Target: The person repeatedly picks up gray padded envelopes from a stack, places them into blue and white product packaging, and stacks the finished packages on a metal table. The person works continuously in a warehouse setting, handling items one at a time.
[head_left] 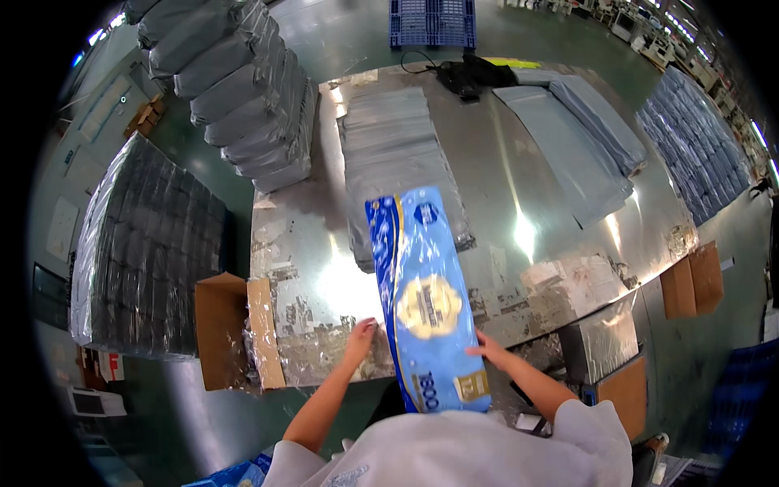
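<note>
A long blue plastic pack [422,357] with a cream flower-shaped panel and a dark blue left side slants up in front of my body, over the table's near edge. On its right edge my right hand [487,347] is closed, fingers lying over the front face. My left hand [362,337] is beside the left edge, its fingers drawn together; whether they touch the pack is unclear. Beyond the pack's top lies a pile of folded grey plastic sheets or bags [393,138], its near part hidden by the pack.
The metal table [487,154] has worn tape patches. More grey plastic [560,130] and a black cloth-like item [479,77] lie at its far side. Tall wrapped stacks [146,252] and grey bundles [243,97] stand left. An open carton [223,333] adjoins the left edge.
</note>
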`<state>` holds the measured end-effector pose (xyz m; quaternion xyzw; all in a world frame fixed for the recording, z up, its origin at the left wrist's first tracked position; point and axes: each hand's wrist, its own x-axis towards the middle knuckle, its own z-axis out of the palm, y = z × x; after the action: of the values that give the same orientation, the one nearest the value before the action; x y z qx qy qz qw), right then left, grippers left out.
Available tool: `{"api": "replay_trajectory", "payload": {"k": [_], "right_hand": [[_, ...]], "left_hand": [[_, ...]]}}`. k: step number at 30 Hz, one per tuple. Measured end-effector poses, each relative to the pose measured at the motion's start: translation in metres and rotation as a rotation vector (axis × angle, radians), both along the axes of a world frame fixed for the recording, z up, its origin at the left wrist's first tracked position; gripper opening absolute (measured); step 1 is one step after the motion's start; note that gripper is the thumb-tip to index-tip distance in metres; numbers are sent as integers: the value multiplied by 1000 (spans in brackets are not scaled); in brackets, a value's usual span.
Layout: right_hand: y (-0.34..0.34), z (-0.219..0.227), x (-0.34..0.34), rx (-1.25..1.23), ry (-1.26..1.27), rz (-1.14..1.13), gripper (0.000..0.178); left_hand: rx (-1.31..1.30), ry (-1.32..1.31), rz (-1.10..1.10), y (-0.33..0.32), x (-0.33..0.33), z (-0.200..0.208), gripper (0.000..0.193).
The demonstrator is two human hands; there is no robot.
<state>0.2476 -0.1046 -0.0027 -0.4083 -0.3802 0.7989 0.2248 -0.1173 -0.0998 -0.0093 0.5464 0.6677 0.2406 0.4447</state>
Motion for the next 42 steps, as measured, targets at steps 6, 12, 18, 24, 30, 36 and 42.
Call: {"api": "replay_trajectory", "payload": {"k": [6,12,18,24,30,36,42], "right_hand": [[-13,7,3,88,-111,412,85],[163,2,-9,797,-651,419,16],[336,-27,-71,1499,-1154,414,18],[339,-3,-113,1021,-782,-162,15],[257,-18,-70,1305,-666,-289,21],[280,-36,-87,983,-1414,71,18],[229,-24,-94,1020,-1436,380,23]], "left_hand": [[534,-25,150,182,-71,-17,68],[339,-148,-102,246,-64,-69,48],[627,194,-302,237,-28,-31,47],[657,707,87,267,-56,-46,25],[654,158,256,208,-13,-47,24],[302,624,143,234,-13,-46,13],[90,912,-145,197,-35,-37,23]]}}
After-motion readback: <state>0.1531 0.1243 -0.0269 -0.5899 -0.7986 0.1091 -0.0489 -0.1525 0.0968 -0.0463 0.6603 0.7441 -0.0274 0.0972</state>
